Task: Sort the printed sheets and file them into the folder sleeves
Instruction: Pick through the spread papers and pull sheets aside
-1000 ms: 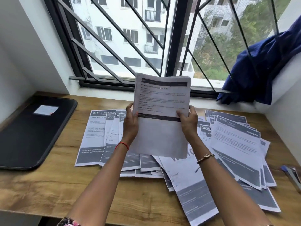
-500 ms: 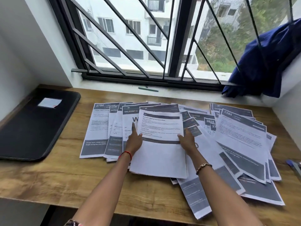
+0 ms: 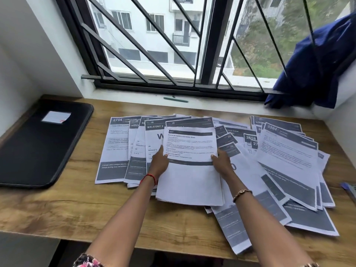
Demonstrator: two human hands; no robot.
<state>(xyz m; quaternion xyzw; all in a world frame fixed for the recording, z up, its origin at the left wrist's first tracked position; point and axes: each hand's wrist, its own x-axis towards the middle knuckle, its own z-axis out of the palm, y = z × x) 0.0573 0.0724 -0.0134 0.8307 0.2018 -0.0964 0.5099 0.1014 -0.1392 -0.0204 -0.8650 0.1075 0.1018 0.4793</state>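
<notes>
A wooden desk (image 3: 67,209) with a marked grain stands against a window with a dark frame (image 3: 211,45). Slanting black grille bars (image 3: 164,35) cross the glass. Beyond them is a white building (image 3: 163,20) with balconies, and to the right of it a green, overgrown slope (image 3: 260,54). A white sill (image 3: 212,102) runs along the far edge of the desk, and a thin green pen (image 3: 175,99) lies on it near the middle. At the far right a dark blue cloth (image 3: 317,64) hangs bunched from the grille down onto the sill. A white wall (image 3: 28,54) closes the left side. A small blue-and-grey object (image 3: 349,189) lies on the desk, cut off by the right edge; what it is cannot be told.
</notes>
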